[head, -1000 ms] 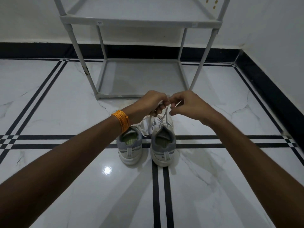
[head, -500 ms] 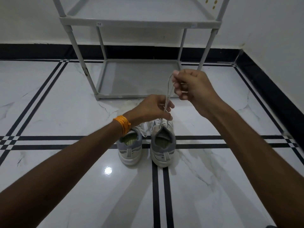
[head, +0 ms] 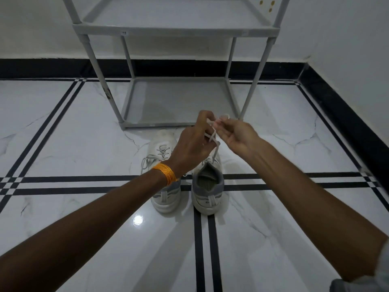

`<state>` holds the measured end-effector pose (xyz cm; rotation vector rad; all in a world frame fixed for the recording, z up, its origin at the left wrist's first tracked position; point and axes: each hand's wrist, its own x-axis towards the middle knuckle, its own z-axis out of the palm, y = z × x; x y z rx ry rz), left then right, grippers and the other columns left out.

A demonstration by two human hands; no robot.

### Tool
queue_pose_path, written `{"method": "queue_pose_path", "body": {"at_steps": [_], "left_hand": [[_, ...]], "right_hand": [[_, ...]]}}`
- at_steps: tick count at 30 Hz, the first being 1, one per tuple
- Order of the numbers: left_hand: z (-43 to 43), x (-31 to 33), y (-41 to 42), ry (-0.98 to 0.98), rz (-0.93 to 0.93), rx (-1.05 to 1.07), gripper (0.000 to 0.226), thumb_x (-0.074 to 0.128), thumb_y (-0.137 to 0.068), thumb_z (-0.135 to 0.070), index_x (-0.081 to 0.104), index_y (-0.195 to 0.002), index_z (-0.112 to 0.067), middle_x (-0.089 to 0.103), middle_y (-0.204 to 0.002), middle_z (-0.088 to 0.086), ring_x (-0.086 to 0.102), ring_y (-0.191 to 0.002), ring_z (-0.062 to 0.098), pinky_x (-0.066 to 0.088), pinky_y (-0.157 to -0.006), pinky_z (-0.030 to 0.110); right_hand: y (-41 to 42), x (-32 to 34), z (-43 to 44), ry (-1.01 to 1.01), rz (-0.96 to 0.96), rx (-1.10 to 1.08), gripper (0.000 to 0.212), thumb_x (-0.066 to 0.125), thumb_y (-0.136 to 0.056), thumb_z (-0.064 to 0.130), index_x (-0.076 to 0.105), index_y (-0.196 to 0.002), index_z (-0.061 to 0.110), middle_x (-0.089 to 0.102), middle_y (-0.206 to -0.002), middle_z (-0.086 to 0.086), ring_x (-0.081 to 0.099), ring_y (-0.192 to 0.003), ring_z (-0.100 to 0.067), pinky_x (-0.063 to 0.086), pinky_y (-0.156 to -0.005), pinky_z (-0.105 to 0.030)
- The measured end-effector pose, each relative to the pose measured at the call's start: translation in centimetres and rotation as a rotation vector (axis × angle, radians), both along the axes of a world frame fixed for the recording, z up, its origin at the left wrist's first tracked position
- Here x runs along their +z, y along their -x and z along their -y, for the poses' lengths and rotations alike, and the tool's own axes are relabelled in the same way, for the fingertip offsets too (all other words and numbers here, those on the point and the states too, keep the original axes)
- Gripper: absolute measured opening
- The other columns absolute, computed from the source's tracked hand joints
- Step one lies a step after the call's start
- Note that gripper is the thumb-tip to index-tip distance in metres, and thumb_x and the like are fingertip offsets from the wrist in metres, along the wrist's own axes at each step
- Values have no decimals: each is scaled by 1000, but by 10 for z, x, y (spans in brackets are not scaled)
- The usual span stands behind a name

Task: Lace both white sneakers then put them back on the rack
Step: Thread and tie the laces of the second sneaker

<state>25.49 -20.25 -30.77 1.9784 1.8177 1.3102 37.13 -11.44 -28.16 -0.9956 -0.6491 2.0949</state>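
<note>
Sneakers sit heel-toward-viewer on the floor [head: 63, 144] before the rack [head: 179, 30]: left sneaker [head: 163, 152], then right sneaker [head: 208, 186]. Its lace [head: 214, 152] rises straight up to the left hand [head: 193, 144], fingers pinched on it; the right hand [head: 237, 135] pinches its end just beside. No legible branding.

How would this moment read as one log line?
step: tying lace | shoe: right sneaker | left hand, right hand: on lace | rack: no shoes
</note>
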Motion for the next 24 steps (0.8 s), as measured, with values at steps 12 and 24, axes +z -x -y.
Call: {"method": "queue_pose_path", "body": {"at_steps": [12,24], "left_hand": [[-2,23,20,671,608,14,14,66,-85,-16,73,-88,-4,74,-73,5,66,-60,10,49,-53,17],[-3,18,28,637,877,-71,22,59,-91,1,65,-110,10,72,-102,22,74,-91,26,60,-78,25]], "right_hand": [[-11,-13,18,-317,634,176,11,56,-93,17,58,-102,10,68,-102,-18,70,-84,-28,60,-82,-38],[-28,4,21,-794,845,279,17,75,-83,22,74,-85,6,65,-67,5,57,-59,-1,42,-59,-19]]}}
